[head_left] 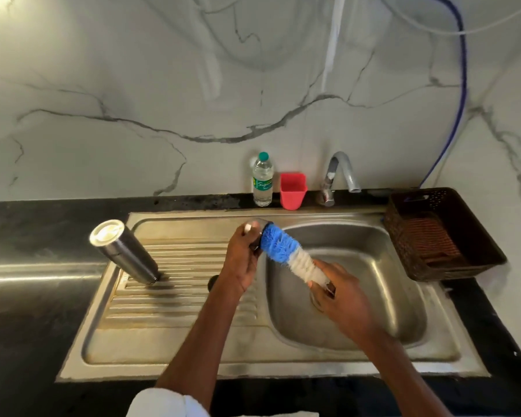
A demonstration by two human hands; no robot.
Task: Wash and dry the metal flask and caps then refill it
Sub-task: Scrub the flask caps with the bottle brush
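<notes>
The shiny metal flask stands upside down on the ridged part of the sink. A metal cap is held over the sink, with the blue-and-white brush pushed into it.

Open basin lies under the hands; the flask stands on the drainboard at left — bare ribs around it. Bottle, red cup and tap line the back edge — a basket blocks the right.
</notes>
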